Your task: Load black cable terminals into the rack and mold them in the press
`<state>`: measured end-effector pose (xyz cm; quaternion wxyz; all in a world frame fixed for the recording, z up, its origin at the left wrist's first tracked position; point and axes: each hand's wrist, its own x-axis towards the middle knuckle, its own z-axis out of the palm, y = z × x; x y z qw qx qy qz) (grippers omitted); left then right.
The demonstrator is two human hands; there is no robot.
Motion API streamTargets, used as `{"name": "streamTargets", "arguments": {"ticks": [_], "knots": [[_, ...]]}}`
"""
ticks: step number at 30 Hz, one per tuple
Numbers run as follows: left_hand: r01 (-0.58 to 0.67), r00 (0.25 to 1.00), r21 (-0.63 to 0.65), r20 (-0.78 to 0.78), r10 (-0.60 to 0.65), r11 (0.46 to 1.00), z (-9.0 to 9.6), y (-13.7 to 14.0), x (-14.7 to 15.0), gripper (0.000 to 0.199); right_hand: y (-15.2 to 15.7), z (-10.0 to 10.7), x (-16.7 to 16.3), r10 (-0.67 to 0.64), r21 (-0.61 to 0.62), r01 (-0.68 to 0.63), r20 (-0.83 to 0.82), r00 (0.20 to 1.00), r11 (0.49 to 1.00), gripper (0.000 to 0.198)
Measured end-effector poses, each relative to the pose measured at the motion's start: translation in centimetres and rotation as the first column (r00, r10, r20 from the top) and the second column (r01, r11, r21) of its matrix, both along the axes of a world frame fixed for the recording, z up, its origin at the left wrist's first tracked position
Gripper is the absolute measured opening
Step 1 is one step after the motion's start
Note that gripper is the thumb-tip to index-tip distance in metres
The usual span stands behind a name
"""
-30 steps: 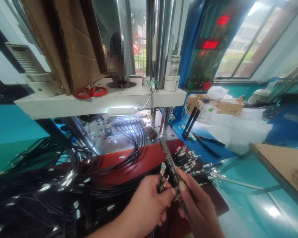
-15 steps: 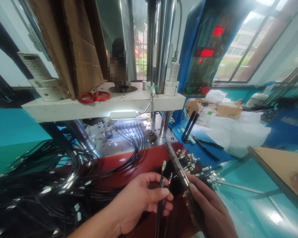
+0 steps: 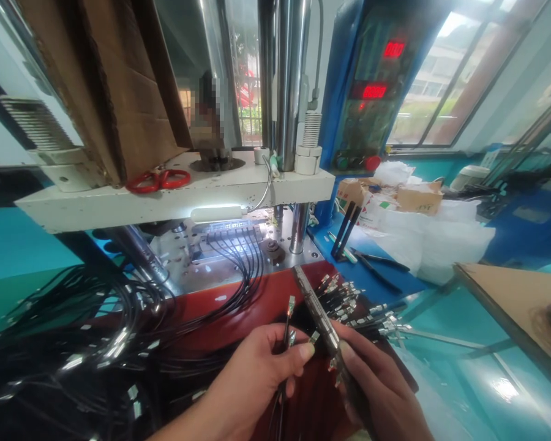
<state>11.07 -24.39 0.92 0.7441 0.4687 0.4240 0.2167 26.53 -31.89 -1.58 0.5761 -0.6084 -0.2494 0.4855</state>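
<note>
My left hand [image 3: 257,373] is closed on a few black cables [image 3: 281,401] whose small metal connectors [image 3: 291,303] stick up past the fingers. Between thumb and forefinger, one connector [image 3: 314,337] points toward the bar in the other hand. That long, narrow metal bar [image 3: 316,306] is slotted along its length, and my right hand [image 3: 371,373] grips its lower part. Small connector ends show along the bar's lower left edge. The fingers behind the bar are partly hidden. Below both hands lies a reddish-brown work surface [image 3: 202,312].
Ahead stands a press with a white plate [image 3: 257,191], red-handled scissors [image 3: 158,180] on top and a row of cables [image 3: 245,260] in its lower bed. A heap of black cables [image 3: 96,367] fills the left. Cable ends [image 3: 349,300] and cutters [image 3: 381,269] lie right.
The left hand's thumb and forefinger have brought one cable's connector up close to the bar. The view has shifted slightly, and the bar stays in the right hand.
</note>
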Motion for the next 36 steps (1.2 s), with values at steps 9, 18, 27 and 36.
{"name": "streamTargets", "arguments": {"ticks": [9, 18, 27, 36], "knots": [[-0.028, 0.999, 0.029, 0.023, 0.027, 0.999, -0.5, -0.8, 1.3, 0.026, 0.2, -0.2, 0.1, 0.137, 0.048, -0.138, 0.021, 0.99, 0.989, 0.05], [-0.009, 1.0, 0.071, -0.023, 0.011, 0.997, -0.3, -0.6, 1.4, 0.024, 0.1, -1.1, 0.6, 0.243, 0.078, -0.25, 0.093, 0.966, 0.965, 0.05], [0.003, 0.999, 0.102, -0.044, 0.001, 0.995, -0.5, -0.7, 1.2, 0.024, 0.5, -1.2, 0.2, 0.163, 0.187, -0.246, 0.372, 0.914, 0.951, 0.037], [0.0, 0.993, -0.047, 0.119, 0.005, 0.999, 0.7, 1.0, -1.2, 0.022, -0.4, -0.5, 1.4, -0.001, 0.092, -0.012, 0.135, 0.991, 0.996, 0.041]]}}
